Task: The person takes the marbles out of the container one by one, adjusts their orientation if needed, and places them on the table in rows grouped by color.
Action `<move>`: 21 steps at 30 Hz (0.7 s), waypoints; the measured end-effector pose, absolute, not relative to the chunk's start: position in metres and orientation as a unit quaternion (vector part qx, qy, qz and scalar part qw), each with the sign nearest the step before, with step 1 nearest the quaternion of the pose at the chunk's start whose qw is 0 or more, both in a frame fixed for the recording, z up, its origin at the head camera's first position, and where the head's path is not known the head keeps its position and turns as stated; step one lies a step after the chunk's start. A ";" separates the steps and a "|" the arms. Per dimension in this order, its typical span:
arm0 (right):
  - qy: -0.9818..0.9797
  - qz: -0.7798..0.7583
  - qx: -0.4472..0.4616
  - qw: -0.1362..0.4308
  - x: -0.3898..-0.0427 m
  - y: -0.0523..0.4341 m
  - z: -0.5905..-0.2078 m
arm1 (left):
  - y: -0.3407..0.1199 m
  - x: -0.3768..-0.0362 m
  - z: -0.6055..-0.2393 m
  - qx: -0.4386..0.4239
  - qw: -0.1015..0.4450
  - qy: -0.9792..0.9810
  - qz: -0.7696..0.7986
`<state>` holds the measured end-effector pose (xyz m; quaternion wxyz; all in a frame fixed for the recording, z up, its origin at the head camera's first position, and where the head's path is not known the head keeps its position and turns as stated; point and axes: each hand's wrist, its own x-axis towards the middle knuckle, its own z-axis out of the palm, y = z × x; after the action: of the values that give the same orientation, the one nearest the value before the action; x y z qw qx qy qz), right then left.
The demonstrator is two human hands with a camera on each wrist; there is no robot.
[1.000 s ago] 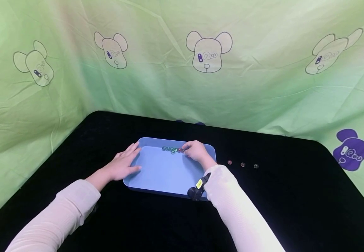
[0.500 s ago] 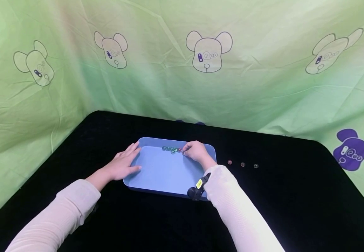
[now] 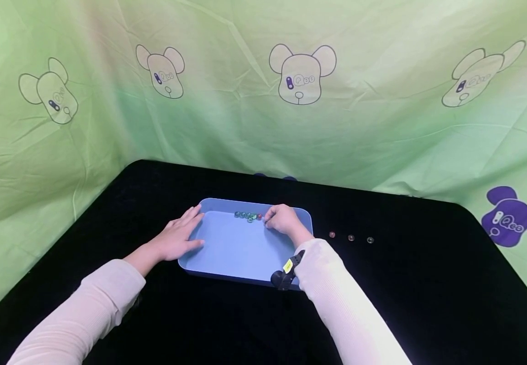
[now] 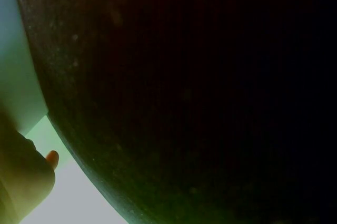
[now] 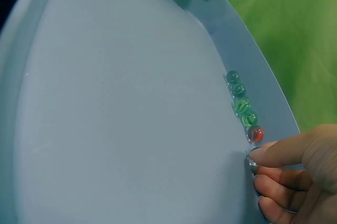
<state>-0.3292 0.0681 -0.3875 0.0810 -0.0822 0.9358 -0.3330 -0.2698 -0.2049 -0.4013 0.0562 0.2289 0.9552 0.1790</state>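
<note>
A person is leaning both arms over a blue tray (image 3: 240, 258), which is sitting on a black table (image 3: 427, 284). The left hand (image 3: 176, 241) is lying over the tray's left rim with its fingers stretched out and spread, gripping nothing. The right hand (image 3: 283, 219) is working inside the tray, near the far wall towards the right end; its thumb and index finger are pinching a clear marble (image 5: 251, 162), partly hidden by the thumb, low at the tray floor, while its other fingers are curling beneath. Just beside that marble a red marble (image 5: 256, 133) is resting, and beyond it green marbles (image 5: 238, 88) are lining up close along the same wall, with one looking slightly nearer the person in the head view. On the table to the right of the tray, three loose marbles (image 3: 351, 238) are lying apart from one another in a row, the leftmost looking reddish. A black wrist camera (image 3: 286, 272) is hanging under the right wrist, and a green backdrop (image 3: 226, 137) printed with bear-like heads is hanging behind the table.
</note>
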 end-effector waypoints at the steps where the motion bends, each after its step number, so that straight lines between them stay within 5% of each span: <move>1: 0.937 -0.330 -0.081 0.082 -0.329 0.068 -0.388 | -0.205 -0.270 -0.401 0.229 0.056 0.955 0.178; 21: 0.931 -0.338 -0.081 0.107 -0.329 0.068 -0.381 | -0.205 -0.268 -0.400 0.231 0.053 0.955 0.181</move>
<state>-0.3291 0.0681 -0.3812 0.1073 -0.0810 0.9314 -0.3383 -0.2685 -0.2047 -0.3997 0.0531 0.2309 0.9545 0.1810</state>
